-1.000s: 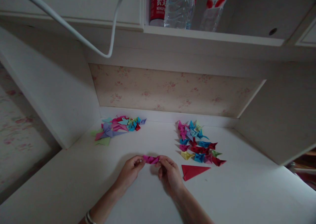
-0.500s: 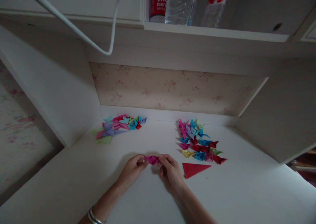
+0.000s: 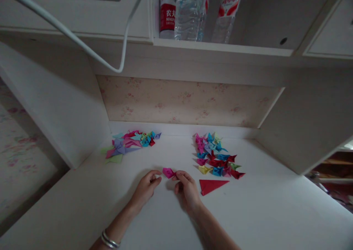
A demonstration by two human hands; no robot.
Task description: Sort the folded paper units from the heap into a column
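A small magenta folded-paper piece [image 3: 168, 172] is pinched at its right end by my right hand [image 3: 188, 189], a little above the white desktop. My left hand [image 3: 146, 187] is just left of the paper piece, thumb and forefinger apart, with a gap between them and the paper. On the desk to the right of my right hand lies a red folded-paper triangle [image 3: 212, 186]. Beyond it sits a group of small folded-paper pieces [image 3: 217, 161] in pink, blue, red, yellow and green. Silver bangles [image 3: 109, 239] circle my left wrist.
At the back left of the desk [image 3: 154, 224] is a pile of colourful folded papers [image 3: 124, 147]. A shelf overhead holds several plastic bottles [image 3: 189, 16]. A white bent tube [image 3: 91, 51] hangs in front of the cabinet. Side panels [image 3: 292, 121] bound the desk.
My left hand has let go of the magenta paper piece and its fingers have come slightly apart. My right hand still holds it, now tilted. The camera view has shifted a little up and right.
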